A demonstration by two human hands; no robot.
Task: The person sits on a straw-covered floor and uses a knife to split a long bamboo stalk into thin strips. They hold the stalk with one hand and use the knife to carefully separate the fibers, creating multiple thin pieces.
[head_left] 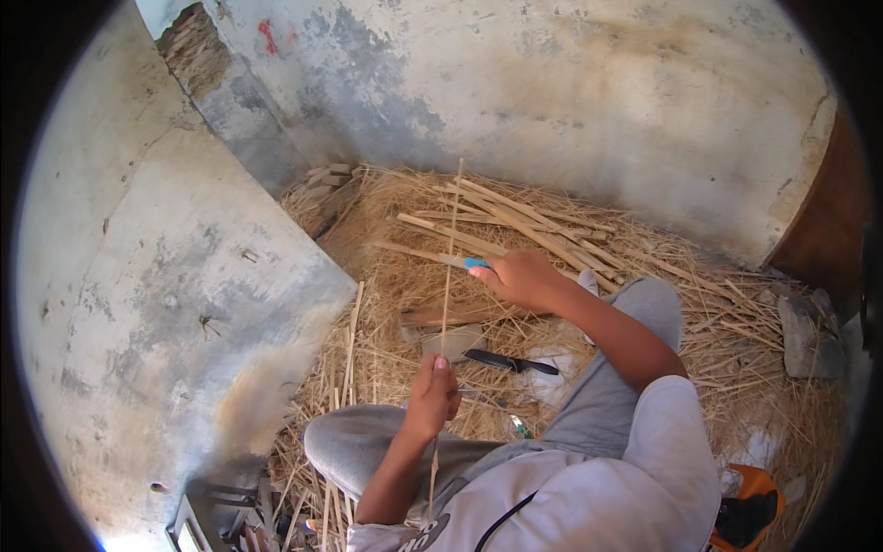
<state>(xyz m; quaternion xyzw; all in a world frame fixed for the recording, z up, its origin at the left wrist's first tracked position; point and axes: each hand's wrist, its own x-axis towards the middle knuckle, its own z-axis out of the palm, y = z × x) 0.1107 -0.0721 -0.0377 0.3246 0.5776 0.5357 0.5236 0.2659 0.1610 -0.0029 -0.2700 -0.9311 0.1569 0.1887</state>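
My left hand (430, 396) is closed around a long thin bamboo strip (446, 317), which stands nearly straight away from me; its near end passes below the hand toward my lap. My right hand (522, 279) grips a knife (476, 263) with a blue handle. The knife's short blade points left and lies across the strip, about midway along its far part; whether it cuts in is too small to tell. Between my legs rests a second knife (510, 362), black-bladed and black-handled, beside a flat stone-like block (452, 342). A dark piece of wood (451, 316) lies just beyond the block.
Split bamboo strips (538, 225) lie piled beyond my right hand on a bed of shavings (717, 322). Worn walls (589, 110) stand close ahead and at left. A grey stone (809, 336) sits far right, an orange bag (754, 506) at lower right.
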